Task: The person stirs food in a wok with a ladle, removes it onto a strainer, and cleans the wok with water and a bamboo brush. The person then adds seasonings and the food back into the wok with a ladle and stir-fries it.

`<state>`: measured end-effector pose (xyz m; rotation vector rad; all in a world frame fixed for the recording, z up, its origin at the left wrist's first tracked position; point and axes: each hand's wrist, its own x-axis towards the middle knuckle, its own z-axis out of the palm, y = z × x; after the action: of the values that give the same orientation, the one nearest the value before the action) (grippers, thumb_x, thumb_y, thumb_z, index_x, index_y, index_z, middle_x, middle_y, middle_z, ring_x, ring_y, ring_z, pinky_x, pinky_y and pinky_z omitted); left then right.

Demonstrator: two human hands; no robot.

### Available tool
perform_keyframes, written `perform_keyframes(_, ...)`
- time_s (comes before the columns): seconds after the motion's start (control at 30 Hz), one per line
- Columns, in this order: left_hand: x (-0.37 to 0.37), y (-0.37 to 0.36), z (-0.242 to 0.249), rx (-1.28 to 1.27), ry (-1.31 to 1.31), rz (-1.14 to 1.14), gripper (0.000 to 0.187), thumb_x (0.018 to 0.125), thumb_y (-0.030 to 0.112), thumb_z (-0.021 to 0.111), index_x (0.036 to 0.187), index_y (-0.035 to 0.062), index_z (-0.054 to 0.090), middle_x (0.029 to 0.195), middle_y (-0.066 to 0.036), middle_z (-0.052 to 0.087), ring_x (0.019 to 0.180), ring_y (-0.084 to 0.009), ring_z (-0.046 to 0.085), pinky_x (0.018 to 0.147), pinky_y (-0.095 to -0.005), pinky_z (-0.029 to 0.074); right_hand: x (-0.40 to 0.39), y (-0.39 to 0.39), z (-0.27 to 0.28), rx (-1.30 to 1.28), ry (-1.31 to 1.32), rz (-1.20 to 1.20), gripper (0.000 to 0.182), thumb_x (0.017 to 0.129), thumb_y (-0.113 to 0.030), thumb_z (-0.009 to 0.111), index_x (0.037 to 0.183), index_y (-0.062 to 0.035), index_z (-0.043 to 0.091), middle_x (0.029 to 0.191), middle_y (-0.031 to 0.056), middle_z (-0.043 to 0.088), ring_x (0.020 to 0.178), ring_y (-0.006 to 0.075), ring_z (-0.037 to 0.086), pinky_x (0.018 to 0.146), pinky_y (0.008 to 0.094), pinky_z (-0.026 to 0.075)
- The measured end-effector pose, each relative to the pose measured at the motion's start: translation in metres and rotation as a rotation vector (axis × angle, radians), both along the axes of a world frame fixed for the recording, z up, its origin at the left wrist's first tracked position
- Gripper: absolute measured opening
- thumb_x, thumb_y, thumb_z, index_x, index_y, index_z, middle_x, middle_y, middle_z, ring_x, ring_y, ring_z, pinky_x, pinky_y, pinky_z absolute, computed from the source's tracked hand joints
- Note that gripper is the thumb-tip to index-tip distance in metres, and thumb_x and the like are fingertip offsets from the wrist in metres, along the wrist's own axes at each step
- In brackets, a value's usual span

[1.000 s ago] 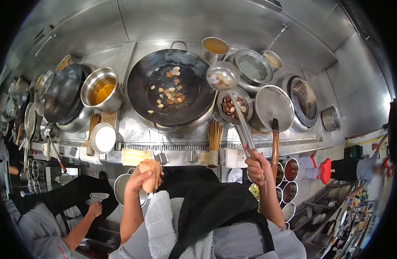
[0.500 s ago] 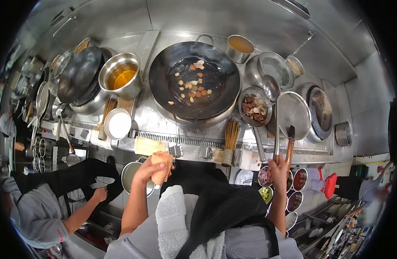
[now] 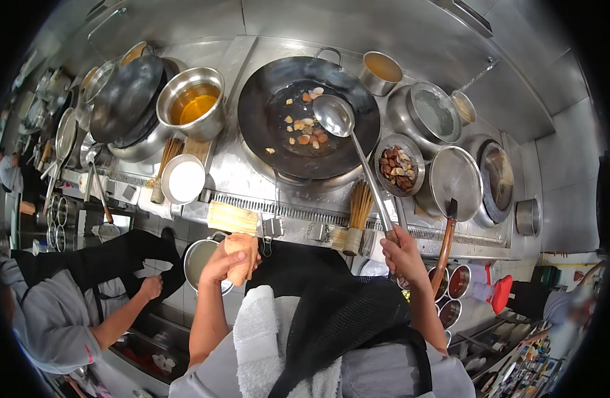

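Note:
My left hand (image 3: 218, 265) is closed around a folded orange-brown cloth (image 3: 242, 251), in front of the stove edge. My right hand (image 3: 406, 257) grips the handle of a long steel ladle (image 3: 333, 116). The ladle's bowl is over the right half of a large dark wok (image 3: 262, 93), beside small pale and orange-brown slices (image 3: 305, 125) scattered on its oily bottom. Whether the bowl touches the wok cannot be told. Right of the wok, a perforated scoop (image 3: 382, 142) holds brown and pale pieces (image 3: 398, 171).
A pot of amber liquid (image 3: 212, 119) and a white-filled bowl (image 3: 183, 180) stand left of the wok. Bamboo brushes (image 3: 360, 211) lie by the front edge. A mesh strainer (image 3: 456, 179) and wooden-handled tool (image 3: 444, 242) are at right. A co-worker (image 3: 59, 312) is at left.
The ladle has swung left from beside the scoop to over the wok, and my right hand has moved slightly left with it. My left hand still holds the cloth.

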<state>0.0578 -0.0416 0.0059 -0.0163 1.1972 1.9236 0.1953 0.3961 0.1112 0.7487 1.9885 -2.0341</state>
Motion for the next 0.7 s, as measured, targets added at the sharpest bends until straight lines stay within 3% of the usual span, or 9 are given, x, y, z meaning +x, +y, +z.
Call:
perform_keyframes(0.17,0.008,-0.009,-0.004,0.008,0.032,0.065,0.080,0.080,0.041,0.090,0.133,-0.0027,0.049,0.103,-0.023,0.070,0.085,-0.0299,0.074,0.074,-0.0413,0.064,-0.013,0.001,-0.022,0.145,0.026,0.052,0.023,0.102,-0.010,0.063,0.122,-0.0013,0.056,0.069,-0.0042,0.047,0.045,0.0034,0.042,0.040,0.0220,0.035)
perform_keyframes(0.27,0.009,-0.012,-0.005,0.014,0.026,0.076,0.081,0.079,0.041,0.091,0.132,-0.0028,0.049,0.103,-0.023,0.070,0.086,-0.0300,0.074,0.074,-0.0416,0.064,-0.020,0.004,-0.030,0.152,0.025,0.069,0.032,0.102,-0.012,0.064,0.129,0.0015,0.054,0.067,-0.0036,0.047,0.043,0.0046,0.043,0.038,0.0240,0.035)
perform_keyframes(0.6,0.013,-0.012,0.005,-0.013,0.035,0.163,0.075,0.075,0.040,0.092,0.122,-0.0078,0.058,0.096,-0.019,0.072,0.081,-0.0267,0.074,0.072,-0.0369,0.063,-0.046,-0.002,-0.031,-0.004,-0.120,0.071,0.031,0.104,-0.016,0.060,0.131,-0.0044,0.053,0.071,-0.0024,0.049,0.043,0.0057,0.045,0.037,0.0232,0.036)
perform_keyframes(0.7,0.016,-0.019,-0.005,-0.002,0.030,0.151,0.084,0.076,0.040,0.093,0.133,-0.0026,0.049,0.100,-0.023,0.070,0.083,-0.0307,0.074,0.072,-0.0421,0.063,-0.050,-0.003,-0.036,-0.141,-0.124,0.063,0.025,0.105,-0.017,0.059,0.127,-0.0069,0.053,0.072,-0.0018,0.049,0.044,0.0056,0.042,0.037,0.0230,0.034)
